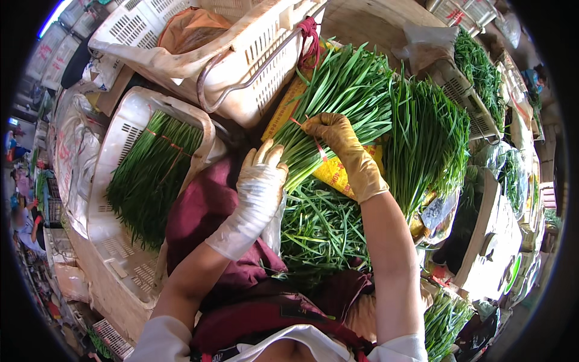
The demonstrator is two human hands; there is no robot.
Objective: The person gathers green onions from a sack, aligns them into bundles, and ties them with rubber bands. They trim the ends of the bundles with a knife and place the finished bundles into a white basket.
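Note:
A bunch of leafy green stalks, apparently Chinese chives (348,90), lies across a yellow printed sack (337,174). My right hand (332,131), in a yellowish glove, bends over the bunch with its fingertips pinched at a thin red tie (321,151). The tie crosses the pale stems. In a white plastic glove with yellowed fingertips, my left hand (262,176) rests against the stem ends, fingers slightly apart. Its contact with the stems is partly hidden. A second pile of chives (425,135) lies to the right of the bunch.
Tied chives (154,181) fill part of a white plastic crate (102,199) at left. A larger crate (176,63) with a metal handle stands beyond it. Loose green leaves (321,226) lie before my lap. More greens (479,77) sit at upper right. A person (27,226) is at far left.

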